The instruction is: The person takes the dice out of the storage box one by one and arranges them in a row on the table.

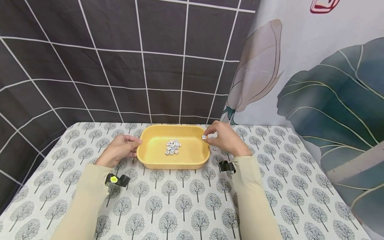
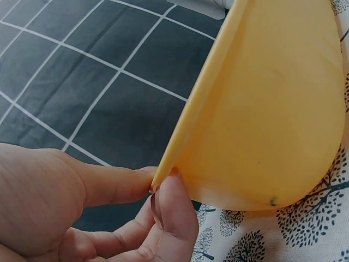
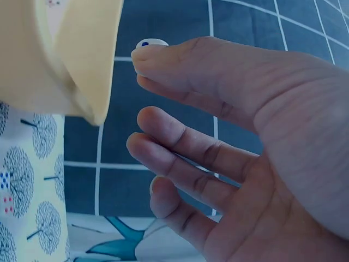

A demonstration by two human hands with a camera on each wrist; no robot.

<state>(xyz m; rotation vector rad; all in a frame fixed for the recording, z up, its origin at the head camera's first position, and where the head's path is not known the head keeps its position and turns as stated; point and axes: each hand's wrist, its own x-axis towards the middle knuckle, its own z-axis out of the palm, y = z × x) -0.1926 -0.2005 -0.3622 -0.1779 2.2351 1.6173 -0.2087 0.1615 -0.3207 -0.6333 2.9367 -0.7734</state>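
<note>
A yellow oval plastic tray (image 1: 192, 151) with raised sides rests on the cloth, a small heap of white dice (image 1: 172, 147) inside it. At the tray's left end my left hand (image 1: 121, 150) pinches the rim between thumb and fingers; the left wrist view shows this grip on the yellow rim (image 2: 188, 117). My right hand (image 1: 225, 137) holds one white die (image 1: 204, 137) between thumb and index finger, just by the tray's right rim. In the right wrist view that die (image 3: 152, 42) is mostly behind the thumb, and the other fingers are spread loosely.
Beside the tray's right end, partly under my right hand, dice (image 1: 215, 148) lie on the tree-print tablecloth (image 1: 168, 206). A dark cloth with a white grid (image 1: 120, 66) hangs behind the table. On the right hangs a pale curtain with large leaves (image 1: 339, 90).
</note>
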